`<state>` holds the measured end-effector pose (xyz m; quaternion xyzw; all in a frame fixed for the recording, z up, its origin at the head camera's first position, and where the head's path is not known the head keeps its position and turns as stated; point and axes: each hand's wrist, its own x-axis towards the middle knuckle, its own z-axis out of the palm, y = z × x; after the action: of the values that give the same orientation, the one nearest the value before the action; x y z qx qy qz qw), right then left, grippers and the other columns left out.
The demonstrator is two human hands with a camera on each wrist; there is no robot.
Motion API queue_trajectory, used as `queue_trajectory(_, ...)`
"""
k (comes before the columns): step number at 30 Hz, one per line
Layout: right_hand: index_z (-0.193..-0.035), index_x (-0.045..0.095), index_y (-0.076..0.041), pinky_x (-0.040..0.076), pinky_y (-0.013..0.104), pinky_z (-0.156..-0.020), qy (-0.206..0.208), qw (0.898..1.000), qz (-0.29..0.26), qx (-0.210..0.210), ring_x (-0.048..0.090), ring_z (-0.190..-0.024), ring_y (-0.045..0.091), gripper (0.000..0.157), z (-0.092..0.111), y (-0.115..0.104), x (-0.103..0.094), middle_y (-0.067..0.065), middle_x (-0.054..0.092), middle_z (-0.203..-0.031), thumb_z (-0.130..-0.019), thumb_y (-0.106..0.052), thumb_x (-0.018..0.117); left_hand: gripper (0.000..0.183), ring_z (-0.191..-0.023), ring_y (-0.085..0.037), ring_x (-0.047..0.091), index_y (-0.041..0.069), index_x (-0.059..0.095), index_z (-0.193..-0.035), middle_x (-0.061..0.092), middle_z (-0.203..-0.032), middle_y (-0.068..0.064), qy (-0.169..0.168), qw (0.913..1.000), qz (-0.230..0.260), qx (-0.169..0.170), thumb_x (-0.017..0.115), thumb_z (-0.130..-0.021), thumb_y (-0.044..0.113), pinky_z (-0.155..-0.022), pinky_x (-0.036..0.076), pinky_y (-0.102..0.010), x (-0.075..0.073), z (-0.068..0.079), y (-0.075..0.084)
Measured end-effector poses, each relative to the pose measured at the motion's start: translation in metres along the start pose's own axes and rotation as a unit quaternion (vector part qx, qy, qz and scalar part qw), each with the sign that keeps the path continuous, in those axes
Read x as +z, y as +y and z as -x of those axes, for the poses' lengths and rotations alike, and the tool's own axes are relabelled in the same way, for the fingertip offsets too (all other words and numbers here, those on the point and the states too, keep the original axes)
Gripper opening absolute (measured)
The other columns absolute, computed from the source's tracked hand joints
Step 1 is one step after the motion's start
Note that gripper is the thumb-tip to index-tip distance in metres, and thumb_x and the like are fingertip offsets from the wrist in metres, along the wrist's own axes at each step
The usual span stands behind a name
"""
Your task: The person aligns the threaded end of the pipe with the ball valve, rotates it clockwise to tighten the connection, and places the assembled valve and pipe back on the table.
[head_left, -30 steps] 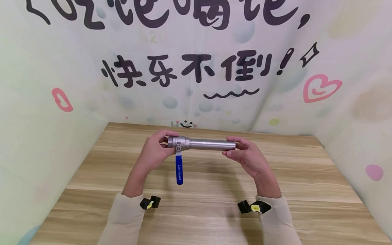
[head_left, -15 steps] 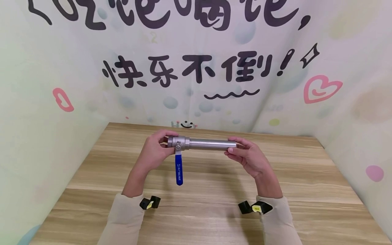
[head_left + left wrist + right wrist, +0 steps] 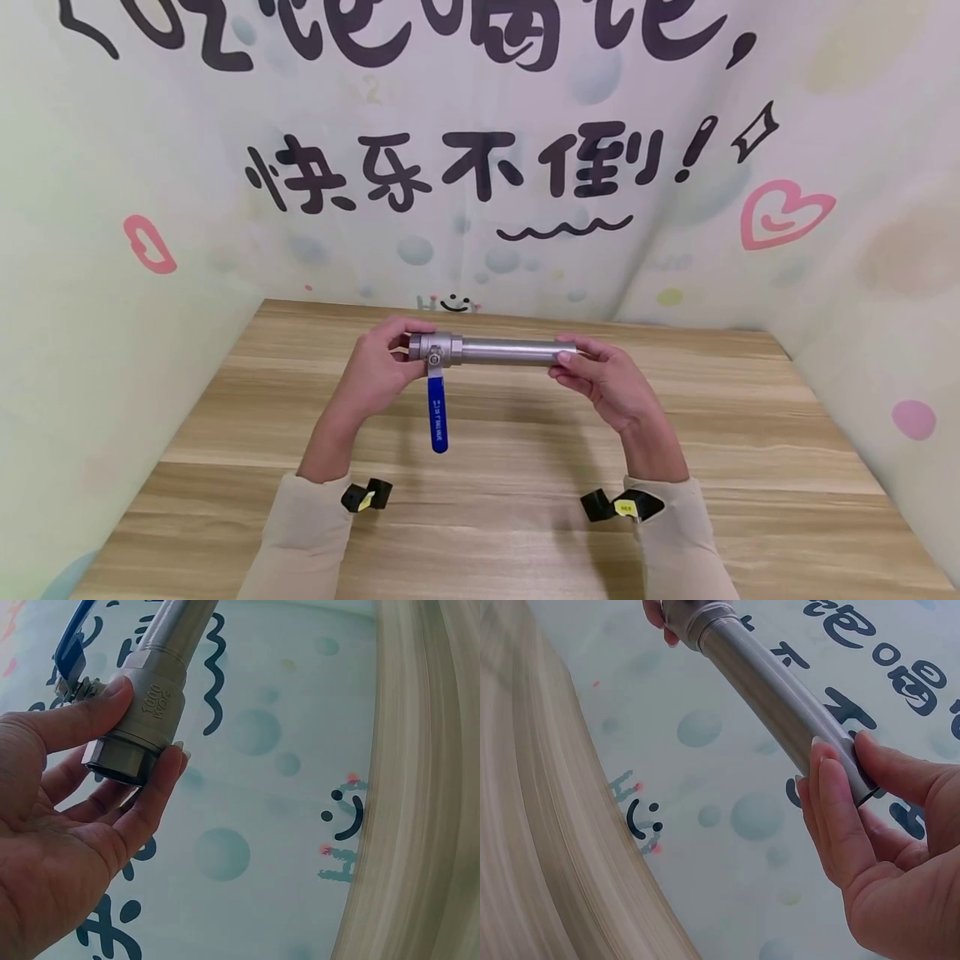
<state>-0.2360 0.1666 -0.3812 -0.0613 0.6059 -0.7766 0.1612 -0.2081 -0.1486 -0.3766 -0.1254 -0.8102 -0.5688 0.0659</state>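
A steel ball valve (image 3: 441, 347) with a blue lever handle (image 3: 438, 415) is joined to a straight metal pipe (image 3: 510, 351). Both are held level above the table, the lever pointing toward the person. My left hand (image 3: 378, 367) grips the valve body at its open end, thumb on the near side and fingers behind. In the left wrist view, raised lettering shows on the valve (image 3: 150, 705) beside the thumb. At the pipe's free end, my right hand (image 3: 607, 379) pinches the pipe (image 3: 780, 705) between thumb and fingers, as the right wrist view also shows.
Below the hands lies a wood-grain table (image 3: 480, 517). A pale printed cloth (image 3: 465, 250) with dark lettering rises behind the table's far edge and along both sides. Each sleeve carries a black wrist camera, one at the left (image 3: 367, 497) and one at the right (image 3: 622, 505).
My right thumb has come up from below the pipe onto its near side, closing the pinch. The left hand, valve and pipe stay nearly where they were.
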Motion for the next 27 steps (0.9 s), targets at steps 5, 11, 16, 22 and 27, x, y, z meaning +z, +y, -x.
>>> queue_trajectory(5, -0.120, 0.057, 0.000, 0.055, 0.024, -0.079, 0.007, 1.000, 0.008, 0.000, 0.071, -0.079, 0.013, 0.025, -0.001, 0.000, -0.001, 0.008, 0.066, -0.096, -0.095, -0.001, 0.057, 0.038, -0.095, -0.032, 0.062, 0.007, 0.064, -0.119, 0.056, -0.120, -0.013, -0.003, 1.0000, -0.003, -0.006, 0.067, -0.083, -0.006, -0.075, 0.057, -0.034, 0.000, -0.002, 0.001)
queue_trajectory(11, -0.121, 0.057, 0.000, 0.056, 0.024, -0.077, 0.011, 1.000, -0.002, 0.018, 0.070, -0.079, 0.015, 0.027, -0.004, 0.009, -0.005, 0.009, 0.067, -0.095, -0.094, -0.004, 0.061, 0.039, -0.105, -0.033, 0.059, 0.009, 0.065, -0.120, 0.056, -0.125, -0.012, -0.007, 0.9987, -0.001, -0.051, 0.068, -0.083, -0.004, -0.076, 0.057, -0.036, 0.005, -0.004, -0.008)
queue_trajectory(16, -0.121, 0.055, -0.001, 0.056, 0.025, -0.077, 0.009, 0.999, -0.007, 0.044, 0.070, -0.079, 0.016, 0.028, -0.011, 0.021, -0.010, 0.010, 0.068, -0.090, -0.094, -0.004, 0.060, 0.042, -0.112, -0.030, 0.057, 0.010, 0.067, -0.119, 0.061, -0.124, -0.010, -0.005, 0.9972, -0.039, -0.065, 0.073, -0.079, -0.002, -0.089, 0.051, -0.041, 0.010, -0.010, -0.023)
queue_trajectory(22, -0.132, 0.046, 0.004, 0.056, 0.025, -0.077, 0.018, 0.997, 0.009, 0.070, 0.070, -0.080, 0.015, 0.041, -0.028, 0.034, -0.016, 0.009, 0.068, -0.091, -0.095, -0.004, 0.059, 0.041, -0.109, -0.029, 0.057, 0.013, 0.067, -0.117, 0.063, -0.119, -0.008, -0.018, 0.9930, -0.070, -0.093, 0.074, -0.079, 0.000, -0.086, 0.050, -0.041, 0.014, -0.025, -0.040)
queue_trajectory(27, -0.133, 0.047, 0.003, 0.056, 0.028, -0.080, 0.029, 0.994, 0.008, 0.106, 0.071, -0.083, 0.018, 0.041, -0.043, 0.045, -0.019, 0.009, 0.068, -0.096, -0.095, -0.004, 0.059, 0.041, -0.107, -0.029, 0.058, 0.007, 0.067, -0.118, 0.064, -0.117, -0.011, -0.040, 0.9905, -0.083, -0.102, 0.072, -0.079, -0.003, -0.088, 0.050, -0.041, 0.017, -0.037, -0.057)
